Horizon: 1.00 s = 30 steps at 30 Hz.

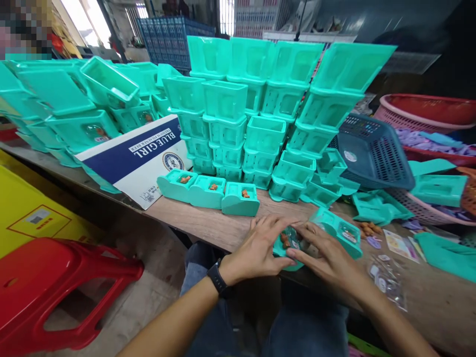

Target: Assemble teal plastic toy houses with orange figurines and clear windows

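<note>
My left hand wraps around the near side of a small teal plastic box at the table's front edge. Over the same box, my right hand closes from the right, its thumb and fingers at a clear plastic piece. A small brown figure shows between the hands, partly covered by fingers. Just behind my right hand lies another teal box with a clear window. Three teal boxes in a row, including the rightmost box, each hold a brown figure.
Tall stacks of teal boxes stand behind, with more piled at left around a Blue Girl carton. At right are a dark blue basket, loose brown figures and clear plastic pieces. A red stool stands at left.
</note>
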{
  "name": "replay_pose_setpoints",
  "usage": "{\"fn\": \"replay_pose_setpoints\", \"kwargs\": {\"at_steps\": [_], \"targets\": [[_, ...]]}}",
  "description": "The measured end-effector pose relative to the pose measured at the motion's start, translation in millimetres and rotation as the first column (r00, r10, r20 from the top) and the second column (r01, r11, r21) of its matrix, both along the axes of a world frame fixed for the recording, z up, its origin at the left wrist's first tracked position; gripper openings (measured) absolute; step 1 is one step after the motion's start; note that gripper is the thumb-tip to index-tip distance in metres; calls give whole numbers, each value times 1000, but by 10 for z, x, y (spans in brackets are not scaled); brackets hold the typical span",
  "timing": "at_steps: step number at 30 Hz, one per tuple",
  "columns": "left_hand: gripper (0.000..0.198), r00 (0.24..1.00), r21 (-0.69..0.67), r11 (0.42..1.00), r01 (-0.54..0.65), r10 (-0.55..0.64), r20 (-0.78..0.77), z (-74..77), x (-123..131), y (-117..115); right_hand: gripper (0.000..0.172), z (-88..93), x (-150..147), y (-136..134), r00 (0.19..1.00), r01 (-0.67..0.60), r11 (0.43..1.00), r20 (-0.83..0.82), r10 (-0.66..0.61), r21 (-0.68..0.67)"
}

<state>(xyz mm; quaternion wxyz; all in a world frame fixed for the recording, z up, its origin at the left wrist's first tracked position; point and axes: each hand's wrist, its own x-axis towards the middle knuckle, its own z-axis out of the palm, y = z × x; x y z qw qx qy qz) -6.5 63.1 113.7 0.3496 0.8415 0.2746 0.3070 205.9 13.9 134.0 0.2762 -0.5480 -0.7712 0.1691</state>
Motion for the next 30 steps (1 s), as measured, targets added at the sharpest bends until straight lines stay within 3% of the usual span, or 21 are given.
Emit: {"fn": "replay_pose_setpoints", "kwargs": {"at_steps": [3,6,10,14,18,22,27,30], "targets": [[59,996,45,999,23,-27,82,-99,-48,6,58,-139,-129,-46,978,162,983,-123,-171,-81],[50,992,96,995,1,-13,123,-169,-81,9,56,-300,-209,-74,912,301,943,-248,-328,-140],[42,998,210,978,3,-17,62,-167,-84,16,44,-435,-304,-61,854,342,932,-374,-361,-119],[38,1000,257,966,20,-19,-9,-179,-96,4,36,-419,-392,-66,846,405,913,-358,-395,-52],[46,999,328,944,28,-14,-45,-250,-156,14,33,-418,-361,-236,828,498,866,-318,-461,40],[46,993,389,916,95,-62,-98,-281,-68,145,33,-529,-14,-593,741,657,747,-262,-618,97],[37,978,358,911,206,-176,-116,-224,399,458,43,-608,755,-1046,561,825,533,-164,-811,186],[39,969,325,915,238,-199,-149,-164,645,550,46,-625,1041,-1217,551,826,524,-103,-828,207]]}}
